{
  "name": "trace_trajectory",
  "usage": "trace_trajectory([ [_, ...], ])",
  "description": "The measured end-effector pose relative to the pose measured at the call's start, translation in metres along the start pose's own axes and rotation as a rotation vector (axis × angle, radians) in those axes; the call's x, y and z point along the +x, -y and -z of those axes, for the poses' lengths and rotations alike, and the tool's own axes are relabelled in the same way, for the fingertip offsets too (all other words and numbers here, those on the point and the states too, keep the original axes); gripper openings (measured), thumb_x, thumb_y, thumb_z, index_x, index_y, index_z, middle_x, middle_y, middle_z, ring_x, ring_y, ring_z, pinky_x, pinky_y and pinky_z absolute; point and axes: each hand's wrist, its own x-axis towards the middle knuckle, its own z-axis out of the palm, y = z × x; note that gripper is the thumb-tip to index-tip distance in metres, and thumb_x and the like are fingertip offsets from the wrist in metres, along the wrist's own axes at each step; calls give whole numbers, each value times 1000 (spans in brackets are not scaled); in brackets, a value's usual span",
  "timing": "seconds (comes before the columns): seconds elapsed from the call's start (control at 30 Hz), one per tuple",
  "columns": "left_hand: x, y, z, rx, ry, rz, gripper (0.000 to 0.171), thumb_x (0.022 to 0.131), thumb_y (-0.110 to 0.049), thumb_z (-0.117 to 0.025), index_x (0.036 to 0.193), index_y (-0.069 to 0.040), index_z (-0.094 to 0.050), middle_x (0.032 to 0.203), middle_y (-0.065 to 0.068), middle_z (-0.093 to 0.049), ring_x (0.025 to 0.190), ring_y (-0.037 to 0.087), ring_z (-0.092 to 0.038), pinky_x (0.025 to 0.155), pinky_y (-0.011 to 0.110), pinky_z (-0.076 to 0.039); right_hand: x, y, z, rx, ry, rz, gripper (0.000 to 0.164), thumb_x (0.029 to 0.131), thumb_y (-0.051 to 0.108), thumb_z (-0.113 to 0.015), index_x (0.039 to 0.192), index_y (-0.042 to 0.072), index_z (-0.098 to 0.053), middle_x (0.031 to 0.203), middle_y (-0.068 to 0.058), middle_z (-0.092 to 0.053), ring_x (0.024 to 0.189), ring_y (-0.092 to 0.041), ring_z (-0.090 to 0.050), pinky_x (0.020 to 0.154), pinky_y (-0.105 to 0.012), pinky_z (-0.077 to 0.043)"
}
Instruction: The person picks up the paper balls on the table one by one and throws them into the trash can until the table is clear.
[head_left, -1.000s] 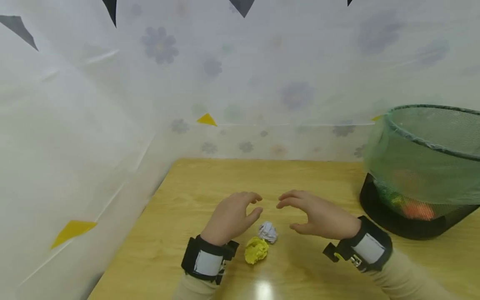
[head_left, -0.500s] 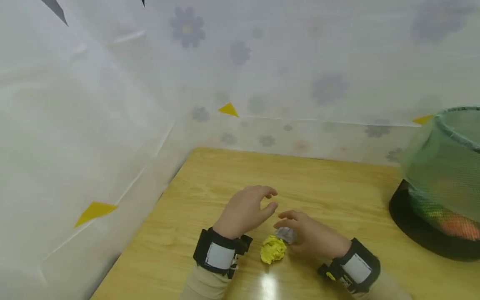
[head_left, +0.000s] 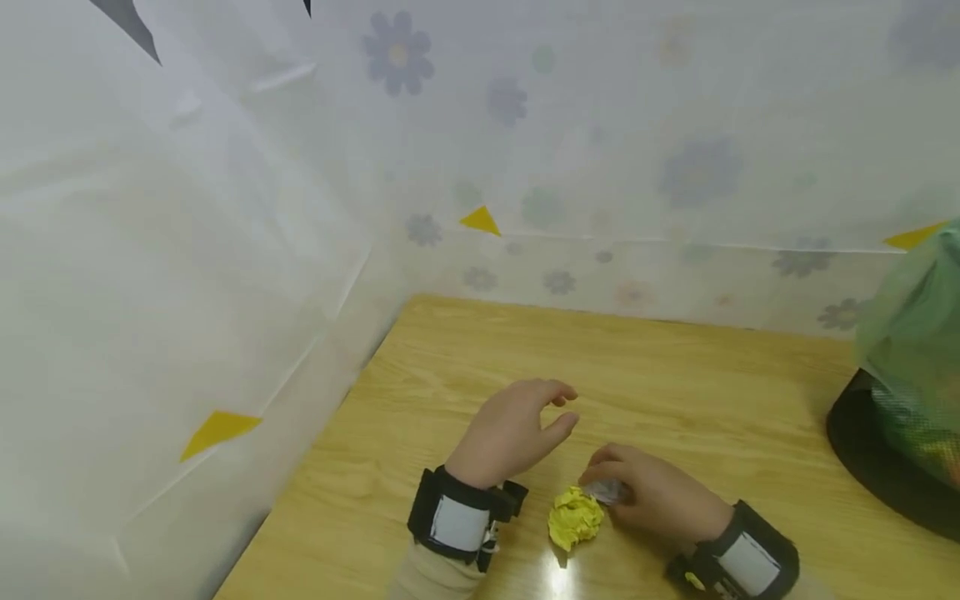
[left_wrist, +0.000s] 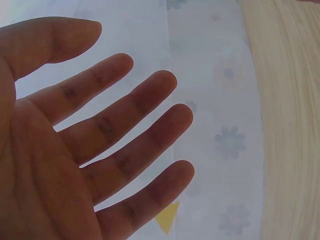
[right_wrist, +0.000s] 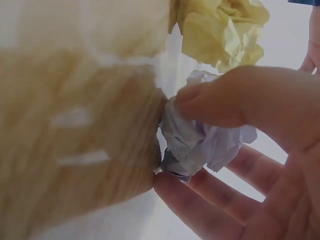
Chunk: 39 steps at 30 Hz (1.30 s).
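My right hand (head_left: pixel 663 496) pinches a crumpled white paper ball (right_wrist: pixel 192 137) between thumb and fingers, low over the wooden table (head_left: pixel 465 350). Right beside it lies a crumpled yellow paper ball (head_left: pixel 575 517). In the right wrist view the yellow paper shows just above my thumb. My left hand (head_left: pixel 513 429) hovers to the left of both balls, holding nothing. The left wrist view shows its fingers spread and relaxed. In the head view my right fingers cover part of the white ball.
At the right edge stands a mesh bin with a green liner (head_left: pixel 911 333) and a black base (head_left: pixel 870 442), colourful contents showing through. A white flowered sheet (head_left: pixel 637 167) hangs behind the table, and another covers the left side.
My right hand has come down and left onto the white paper ball and now grips it. The left hand stays near the balls. The head view has turned, shifting the bin rightward.
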Motion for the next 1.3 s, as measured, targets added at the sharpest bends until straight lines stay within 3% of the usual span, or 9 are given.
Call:
trace_trajectory([
  [0.27,-6,18,3,18,2,27,32,94,-35,-54,122,-19,-60,113,-4,-62,100,12,-58,78,29,-49,13,4,-11,17,-38,-26,36,71,0,-72,100,21,-67,99,9,-54,84,-6,-51,67,-24,-48],
  [0.53,-9,27,1,83,43,16,29,93,-33,-56,117,-18,-63,109,-4,-63,98,13,-59,77,29,-49,28,9,-19,131,27,-120,32,73,0,-70,99,18,-68,95,10,-55,83,-5,-53,67,-22,-48],
  [0.73,-8,31,-4,92,47,2,28,93,-32,-57,116,-20,-63,109,-4,-63,97,13,-59,75,28,-49,28,9,-14,144,45,-144,30,74,1,-69,99,18,-67,94,10,-54,83,-5,-53,67,-22,-48],
  [1.3,-14,52,0,122,31,10,30,92,-34,-57,116,-18,-63,105,-3,-65,92,16,-60,72,30,-49,40,20,3,131,3,-115,30,75,-1,-68,101,13,-67,96,7,-54,86,-8,-54,70,-24,-49],
])
